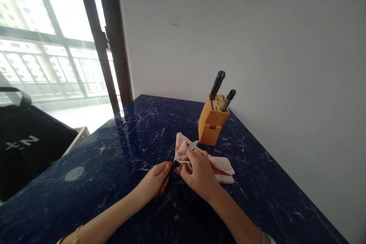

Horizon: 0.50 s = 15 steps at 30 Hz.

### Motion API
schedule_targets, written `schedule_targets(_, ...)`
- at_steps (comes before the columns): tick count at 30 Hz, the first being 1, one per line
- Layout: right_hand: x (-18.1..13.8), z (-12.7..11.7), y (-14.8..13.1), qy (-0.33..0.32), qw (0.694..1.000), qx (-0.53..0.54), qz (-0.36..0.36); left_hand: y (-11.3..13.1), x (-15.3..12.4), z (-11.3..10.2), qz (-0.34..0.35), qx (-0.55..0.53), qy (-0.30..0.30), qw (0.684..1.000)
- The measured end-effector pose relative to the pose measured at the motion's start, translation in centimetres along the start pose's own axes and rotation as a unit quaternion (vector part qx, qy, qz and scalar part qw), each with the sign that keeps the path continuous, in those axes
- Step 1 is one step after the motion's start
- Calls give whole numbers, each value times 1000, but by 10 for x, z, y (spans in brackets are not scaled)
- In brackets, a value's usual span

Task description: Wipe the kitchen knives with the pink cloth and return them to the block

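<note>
My left hand (159, 175) is closed around the black handle of a kitchen knife (192, 146), whose bare blade tip points away to the upper right. A pink and white cloth (221, 164) with red patches is pinched in my right hand (199, 171), its fingers pressing a fold against the blade close to the handle. Part of the cloth stands up behind the blade; the rest trails to the right on the table. Just beyond the cloth stands a wooden knife block (210, 124) with two black-handled implements in its top slots.
The dark blue marbled table (137, 133) carries everything, and a pale wall (243, 38) runs along its far and right sides. A black chair or bag with white lettering (34, 141) is at the left, before a bright window (48, 45). A pale round spot (74, 174) marks the tabletop.
</note>
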State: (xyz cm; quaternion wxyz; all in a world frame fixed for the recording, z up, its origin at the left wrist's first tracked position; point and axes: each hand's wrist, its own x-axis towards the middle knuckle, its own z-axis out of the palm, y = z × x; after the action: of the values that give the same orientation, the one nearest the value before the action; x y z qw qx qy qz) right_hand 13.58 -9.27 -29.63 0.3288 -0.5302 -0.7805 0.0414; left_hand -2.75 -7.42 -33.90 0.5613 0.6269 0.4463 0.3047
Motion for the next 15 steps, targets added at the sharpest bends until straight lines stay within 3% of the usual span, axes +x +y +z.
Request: schedule_targets(15, 10, -11, 31, 65, 994, -38, 85, 9, -4, 2, 7, 18, -8, 1000)
